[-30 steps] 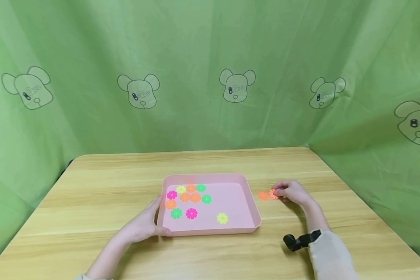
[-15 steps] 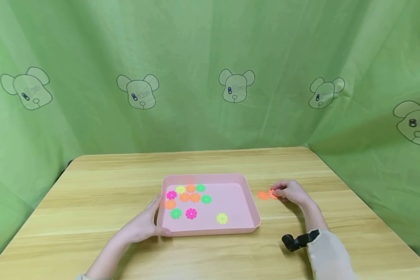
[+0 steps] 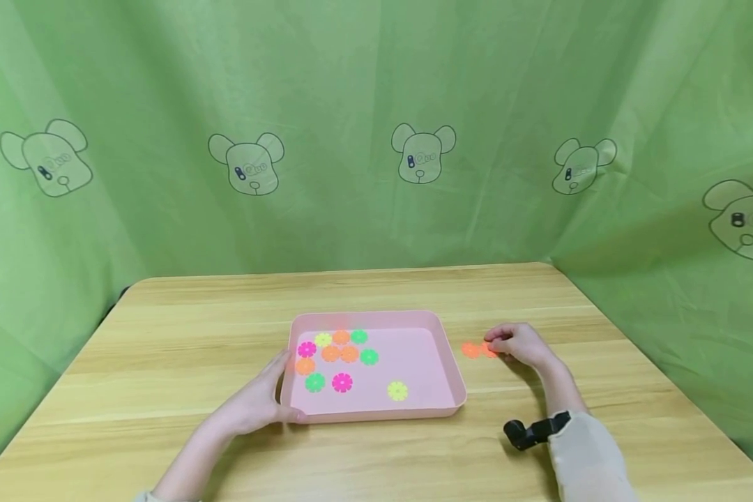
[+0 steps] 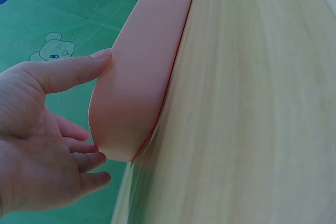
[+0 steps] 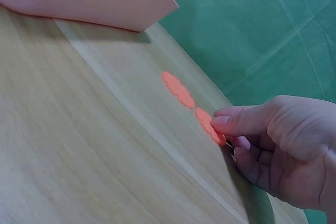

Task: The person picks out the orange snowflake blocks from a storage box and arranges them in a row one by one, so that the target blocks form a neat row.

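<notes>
Right hand (image 5: 281, 148) pinches orange notched plastic disc (image 5: 206, 126) — seemingly aligning it beside its twin (image 5: 178, 90), steadiness needed next; wide-spread left hand (image 3: 259, 404) touches pink plastic tray (image 3: 408, 362).

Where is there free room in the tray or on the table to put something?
In the pink tray, the back right is bare, between a green disc and the right wall. Behind the tray, the table is bare up to the green curtain. Crowded: the tray's back left, with many discs.

Left hand (image 4: 39, 148) against pink tray (image 4: 139, 64)
</notes>
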### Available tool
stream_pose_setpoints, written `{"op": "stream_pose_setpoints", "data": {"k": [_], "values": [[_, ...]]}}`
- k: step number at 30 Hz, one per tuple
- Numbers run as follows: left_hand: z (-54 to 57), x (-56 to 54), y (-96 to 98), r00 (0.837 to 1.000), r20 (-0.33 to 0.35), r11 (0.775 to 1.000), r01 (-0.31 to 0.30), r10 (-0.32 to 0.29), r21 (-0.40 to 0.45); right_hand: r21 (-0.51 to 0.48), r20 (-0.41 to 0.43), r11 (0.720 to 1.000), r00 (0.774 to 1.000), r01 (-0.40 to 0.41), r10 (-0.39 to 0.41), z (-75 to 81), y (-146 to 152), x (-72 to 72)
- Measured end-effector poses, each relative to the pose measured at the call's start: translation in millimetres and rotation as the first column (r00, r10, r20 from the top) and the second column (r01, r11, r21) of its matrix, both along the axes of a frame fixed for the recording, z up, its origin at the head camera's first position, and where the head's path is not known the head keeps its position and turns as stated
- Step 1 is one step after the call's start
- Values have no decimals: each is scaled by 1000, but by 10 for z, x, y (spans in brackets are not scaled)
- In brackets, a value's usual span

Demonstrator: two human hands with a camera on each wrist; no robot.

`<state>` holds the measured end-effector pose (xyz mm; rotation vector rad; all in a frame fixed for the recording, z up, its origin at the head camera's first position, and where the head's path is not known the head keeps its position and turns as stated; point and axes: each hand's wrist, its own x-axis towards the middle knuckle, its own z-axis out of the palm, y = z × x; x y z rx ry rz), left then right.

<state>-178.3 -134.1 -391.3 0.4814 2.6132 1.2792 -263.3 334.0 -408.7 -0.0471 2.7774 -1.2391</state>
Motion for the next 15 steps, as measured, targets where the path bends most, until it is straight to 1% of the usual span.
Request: {"op": "stream_pose_setpoints", "data": {"k": [7, 15], "values": [[17, 16, -12, 1000, -6, 1000, 7, -7, -2, 6, -4, 1000, 1000, 0, 0, -4, -1, -14], [27, 25, -10, 1000, 0, 1000, 8, -8, -1, -14, 9, 1000, 1000, 15, -15, -4, -1, -13]]}}
